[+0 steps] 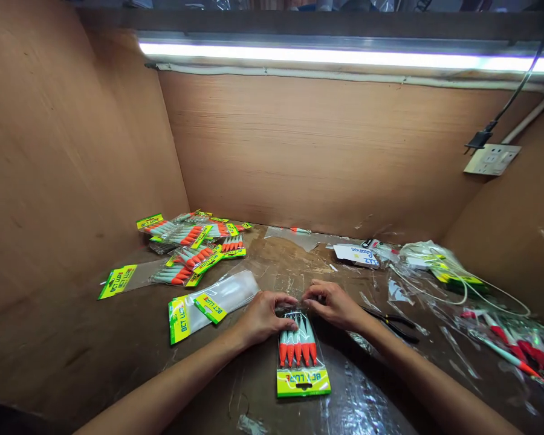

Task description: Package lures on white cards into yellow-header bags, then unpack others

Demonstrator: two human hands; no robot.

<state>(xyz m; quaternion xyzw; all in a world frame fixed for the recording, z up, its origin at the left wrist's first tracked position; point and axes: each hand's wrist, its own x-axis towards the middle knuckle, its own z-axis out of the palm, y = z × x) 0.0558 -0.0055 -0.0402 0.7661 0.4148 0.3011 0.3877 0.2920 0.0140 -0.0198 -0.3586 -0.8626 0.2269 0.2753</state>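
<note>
A clear packet of fishing lures point(298, 347) lies in front of me, its yellow-green BCT LURE header toward me. Several pale lures with orange ends sit side by side inside it. My left hand point(269, 315) is at the packet's far left edge, its thumb pressed on the plastic and its fingers curled at the far end. At the far right corner, my right hand point(330, 303) is closed in a pinch on the packet's plastic end. The fingertips of both hands partly cover that end. Left of my left hand lie flat packets point(181, 320) with the same header.
Filled lure packets point(193, 248) are piled at the back left. Black-handled pliers point(396, 326) lie beyond my right forearm. Loose lures point(508, 347) and plastic scraps are heaped at the right. A white card box point(356, 255) and a plastic bag point(428, 257) stand near the back wall.
</note>
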